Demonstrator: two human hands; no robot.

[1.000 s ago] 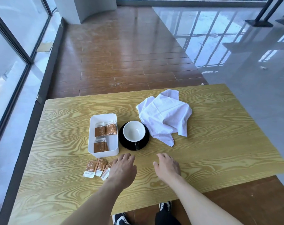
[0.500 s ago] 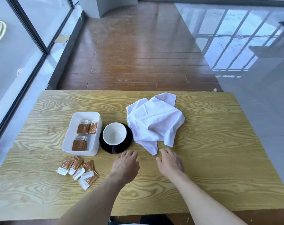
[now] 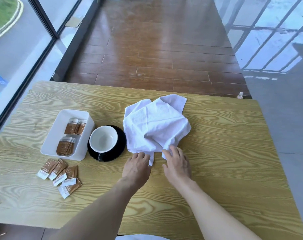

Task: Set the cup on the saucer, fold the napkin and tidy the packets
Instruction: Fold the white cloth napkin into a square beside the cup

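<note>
1. Both hands have moved forward off the bare wood-grain tabletop [image 3: 234, 153] and now reach the near edge of the crumpled white cloth napkin [image 3: 156, 125], just beyond the fingertips.
2. The left hand [image 3: 137, 168] lies knuckles-up, its fingertips touching the napkin's hanging near corner; whether they pinch it, I cannot tell from this angle.
3. The right hand [image 3: 177, 163] has its fingers spread and fairly straight, pressing on the napkin's near hem, nothing gripped.
4. So the fold looks about to begin.
5. Left of the left hand, the white-lined black cup [image 3: 103, 141] already sits on the black round saucer [image 3: 119, 144].
6. Further left, loose brown-and-white paper packets [image 3: 60, 175] lie scattered in front of the white rectangular plastic tray [image 3: 60, 125], which already holds others. That tidying remains.
7. Packet printing is too small to read.
</note>
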